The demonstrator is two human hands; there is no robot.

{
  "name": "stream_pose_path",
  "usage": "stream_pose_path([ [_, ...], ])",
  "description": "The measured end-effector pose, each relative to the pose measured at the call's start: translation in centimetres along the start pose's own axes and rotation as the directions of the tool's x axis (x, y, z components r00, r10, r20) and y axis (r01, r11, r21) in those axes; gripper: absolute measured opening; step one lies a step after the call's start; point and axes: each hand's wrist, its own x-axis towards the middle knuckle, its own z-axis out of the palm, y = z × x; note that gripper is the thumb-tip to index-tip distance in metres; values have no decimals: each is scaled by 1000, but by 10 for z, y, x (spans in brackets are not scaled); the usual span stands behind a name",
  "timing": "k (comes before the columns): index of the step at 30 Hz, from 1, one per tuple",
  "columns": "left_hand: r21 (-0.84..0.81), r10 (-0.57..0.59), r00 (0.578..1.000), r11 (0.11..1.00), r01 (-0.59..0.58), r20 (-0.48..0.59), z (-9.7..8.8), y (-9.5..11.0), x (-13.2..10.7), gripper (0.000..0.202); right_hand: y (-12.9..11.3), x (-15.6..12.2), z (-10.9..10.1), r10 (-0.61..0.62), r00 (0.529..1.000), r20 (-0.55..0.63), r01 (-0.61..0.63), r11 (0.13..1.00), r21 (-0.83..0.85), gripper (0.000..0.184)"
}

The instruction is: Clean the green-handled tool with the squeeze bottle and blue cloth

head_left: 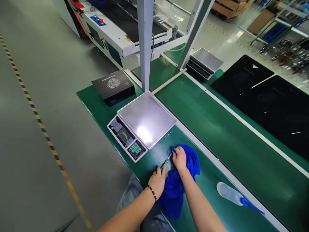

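My left hand (158, 182) is closed around a green-handled knife (166, 163), its thin metal blade pointing up and to the right. Just beyond the tip, my right hand (179, 158) pinches an edge of a blue cloth (175, 196). The cloth lies crumpled on the green bench, spreading under and beside both wrists. Whether the blade touches the cloth is too small to tell. A bench scale (147, 119) with a shiny metal plate and a keypad stands just beyond my hands.
A black printed box (113, 87) sits left of the scale's far end. A squeeze bottle (229, 192) with a blue nozzle lies to the right. A green conveyor belt (205, 112) runs alongside. Past it are black glass panels (277, 109) and another scale (205, 61). A grey post (145, 45) rises behind the scale.
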Motion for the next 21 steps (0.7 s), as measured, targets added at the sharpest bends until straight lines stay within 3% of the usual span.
stream_pose_path([
  [3,-3,1,1000,1000,-1,-8,1,-1,0,62,-4,-9,-3,-57,998,32,56,998,33,14],
  [9,-54,-5,1000,999,4,-6,0,0,0,63,3,-6,-7,-5,1000,13,6,1000,-23,10],
  [13,-173,-12,1000,985,11,-2,-2,1,0,64,-4,-11,-3,-62,996,57,59,997,50,12],
  [15,-268,-22,1000,963,19,-7,-2,-1,0,66,-2,-8,0,-34,999,38,33,999,36,12],
  [18,-468,-37,999,883,30,-7,-1,-8,-1,66,12,4,-1,41,998,-36,-39,998,48,12],
  [21,-753,-74,997,654,68,25,1,-16,1,54,23,5,-12,117,986,-122,-101,986,134,16],
])
